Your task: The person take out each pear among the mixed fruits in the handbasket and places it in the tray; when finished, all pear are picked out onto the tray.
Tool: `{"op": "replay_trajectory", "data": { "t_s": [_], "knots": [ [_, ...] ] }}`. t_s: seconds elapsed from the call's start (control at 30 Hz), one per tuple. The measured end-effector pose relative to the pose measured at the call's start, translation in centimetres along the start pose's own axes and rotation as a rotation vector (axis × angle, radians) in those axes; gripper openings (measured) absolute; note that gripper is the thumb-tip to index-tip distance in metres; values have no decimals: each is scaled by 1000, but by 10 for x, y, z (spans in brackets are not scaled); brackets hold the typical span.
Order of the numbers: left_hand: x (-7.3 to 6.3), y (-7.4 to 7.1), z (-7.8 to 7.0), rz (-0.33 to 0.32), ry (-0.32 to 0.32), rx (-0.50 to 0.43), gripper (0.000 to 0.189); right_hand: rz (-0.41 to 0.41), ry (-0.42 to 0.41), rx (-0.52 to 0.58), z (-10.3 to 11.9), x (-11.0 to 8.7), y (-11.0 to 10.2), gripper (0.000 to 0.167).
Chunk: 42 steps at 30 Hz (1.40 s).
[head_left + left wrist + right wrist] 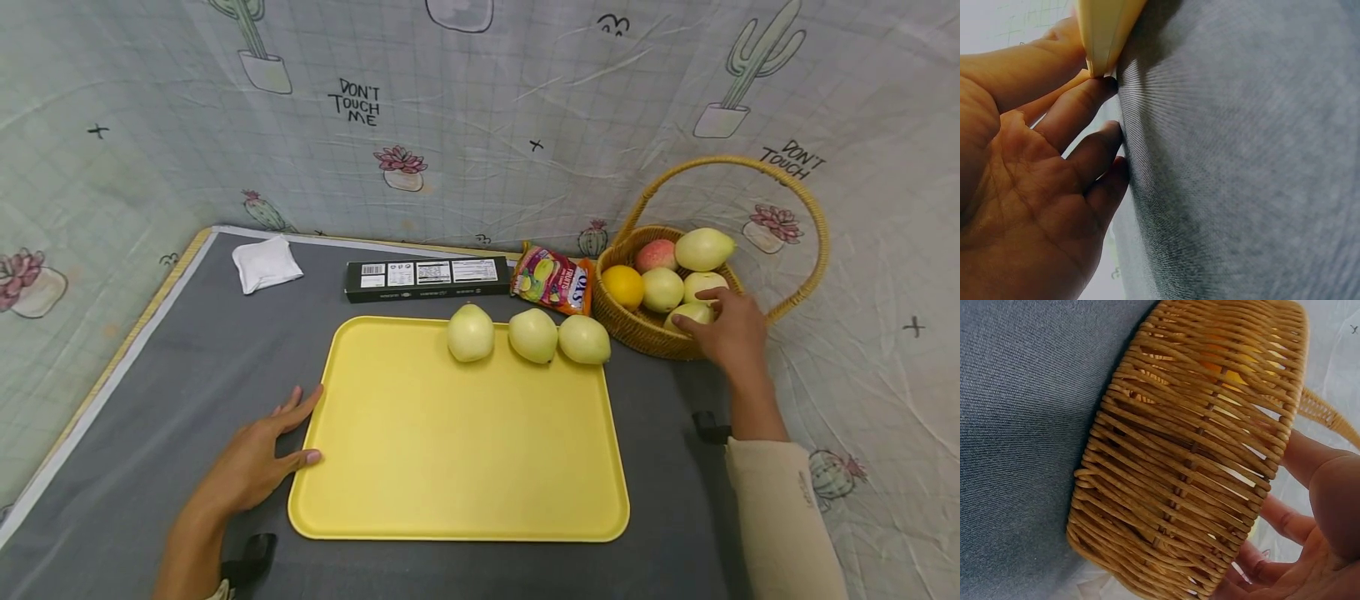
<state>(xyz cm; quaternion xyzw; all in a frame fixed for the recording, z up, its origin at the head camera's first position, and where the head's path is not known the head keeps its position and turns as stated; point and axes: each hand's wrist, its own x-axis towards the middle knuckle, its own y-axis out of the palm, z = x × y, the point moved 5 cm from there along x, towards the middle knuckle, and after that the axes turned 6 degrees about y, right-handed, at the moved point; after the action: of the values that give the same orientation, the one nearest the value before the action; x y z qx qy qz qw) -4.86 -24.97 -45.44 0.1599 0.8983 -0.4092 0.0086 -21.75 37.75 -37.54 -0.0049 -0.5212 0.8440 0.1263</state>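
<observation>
Right hand (735, 330) grips a pale fruit (696, 312) in the basket (647, 337); crowded neighbours could roll if it pulls sideways; left hand (255, 457) spread wide against the tray (457, 450); a nudge might tip its far-edge fruits (470, 333) off.

"DON'T TOUCH ME" on wall cloth (480, 108); "FRUITS" on snack bag (552, 279); box (427, 279) print too small.

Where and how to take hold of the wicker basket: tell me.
Grip the wicker basket at the top of its handle, probably best from above: the slim arch rises over the rim, with open space between it and the fruit inside.
</observation>
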Motion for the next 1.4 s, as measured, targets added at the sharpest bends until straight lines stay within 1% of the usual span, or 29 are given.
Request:
{"op": "replay_trajectory", "data": {
  "t_s": [0.1, 0.23, 0.3, 0.5, 0.67, 0.83, 0.9, 1.07, 1.27, 1.4],
  "knots": [
    [0, 0, 0, 0, -1, 1, 102, 31, 15, -25, -4, 4, 4, 56],
    [0, 0, 0, -3, 7, -12, 102, 91, 46, -62, -8, 9, 9, 62],
    [0, 0, 0, -2, 7, -15, 102, 106, 53, -72, -9, 9, 10, 64],
    [-1, 0, -1, 1, 3, -10, 102, 107, 64, -59, -10, 10, 12, 64],
    [0, 0, -2, 3, 3, -6, 102, 72, 80, -41, -12, 6, 11, 63],
    [0, 0, -2, 4, 2, -13, 102, -10, 75, 9, -7, 2, 4, 62],
    [0, 0, -2, 6, -3, -14, 102, -42, 72, 28, -3, 0, 0, 61],
    [0, 0, -1, 5, -9, -13, 103, -87, 61, 60, 9, -4, -10, 60],
    [0, 0, -2, 3, -10, -7, 102, -110, 27, 85, 25, -9, -18, 60],
    [0, 1, -1, 3, -12, -1, 103, -118, 10, 115, 41, -14, -23, 60]
  ]
}}
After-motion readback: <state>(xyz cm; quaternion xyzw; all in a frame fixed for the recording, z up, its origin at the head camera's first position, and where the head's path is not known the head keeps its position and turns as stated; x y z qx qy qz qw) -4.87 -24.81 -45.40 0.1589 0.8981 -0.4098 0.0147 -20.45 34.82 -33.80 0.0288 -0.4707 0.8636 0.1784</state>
